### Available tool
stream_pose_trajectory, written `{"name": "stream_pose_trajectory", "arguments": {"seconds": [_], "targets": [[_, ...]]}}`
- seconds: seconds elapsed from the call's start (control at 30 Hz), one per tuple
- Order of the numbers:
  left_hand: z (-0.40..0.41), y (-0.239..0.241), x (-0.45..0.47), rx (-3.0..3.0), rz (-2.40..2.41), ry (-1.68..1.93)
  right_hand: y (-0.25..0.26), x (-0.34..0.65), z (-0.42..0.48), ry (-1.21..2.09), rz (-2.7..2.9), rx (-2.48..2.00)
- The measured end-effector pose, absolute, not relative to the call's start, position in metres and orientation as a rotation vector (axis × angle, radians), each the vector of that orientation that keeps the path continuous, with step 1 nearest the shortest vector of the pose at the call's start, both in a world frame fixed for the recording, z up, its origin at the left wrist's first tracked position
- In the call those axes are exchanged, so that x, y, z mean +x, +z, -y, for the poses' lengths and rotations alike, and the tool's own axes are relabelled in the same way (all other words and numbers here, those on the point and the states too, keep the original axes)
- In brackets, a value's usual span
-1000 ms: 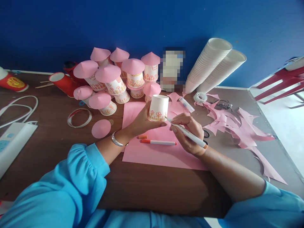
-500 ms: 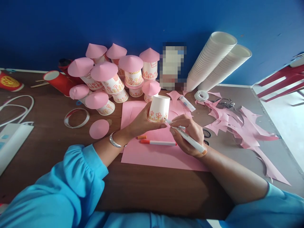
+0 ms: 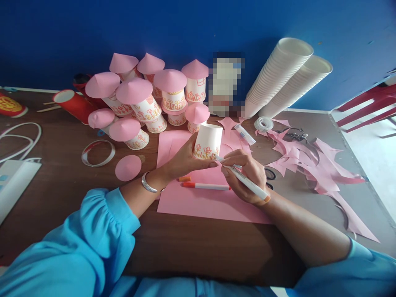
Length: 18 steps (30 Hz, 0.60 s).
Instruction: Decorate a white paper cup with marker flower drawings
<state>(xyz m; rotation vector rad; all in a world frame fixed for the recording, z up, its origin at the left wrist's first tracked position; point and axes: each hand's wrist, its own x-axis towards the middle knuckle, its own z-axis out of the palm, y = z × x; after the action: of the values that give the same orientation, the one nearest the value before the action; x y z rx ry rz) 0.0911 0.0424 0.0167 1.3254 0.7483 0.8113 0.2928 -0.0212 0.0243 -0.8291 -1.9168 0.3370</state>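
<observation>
My left hand (image 3: 189, 156) is closed around a white paper cup (image 3: 209, 138), which stands upside down in its grip with red flowers and orange grass drawn near the rim. In my right hand (image 3: 247, 173) is a white marker pen (image 3: 246, 179) with an orange end, its tip at the drawn band on the cup's lower right. Below the hands, a red-capped marker (image 3: 207, 187) and a loose orange cap (image 3: 185, 179) lie on pink paper (image 3: 198, 206). Scissors (image 3: 271, 174) show partly behind my right hand.
Several decorated cups with pink cone roofs (image 3: 170, 80) stand at the back left. Two tall stacks of white cups (image 3: 280, 74) lean against the blue wall. Pink paper scraps (image 3: 324, 165) and a tape roll (image 3: 263, 123) lie right; a white power strip (image 3: 18, 185) lies left.
Both hands keep nearly the same pose, with the marker tip still at the cup. The view has shifted very slightly.
</observation>
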Motion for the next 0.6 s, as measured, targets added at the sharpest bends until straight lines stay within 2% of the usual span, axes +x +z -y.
{"name": "stream_pose_trajectory", "arguments": {"seconds": [0.6], "targets": [[-0.0423, 0.0167, 0.0932, 1.317, -0.766, 0.825, 0.0248, 0.2931, 0.0200, 0.334, 1.896, -0.797]]}}
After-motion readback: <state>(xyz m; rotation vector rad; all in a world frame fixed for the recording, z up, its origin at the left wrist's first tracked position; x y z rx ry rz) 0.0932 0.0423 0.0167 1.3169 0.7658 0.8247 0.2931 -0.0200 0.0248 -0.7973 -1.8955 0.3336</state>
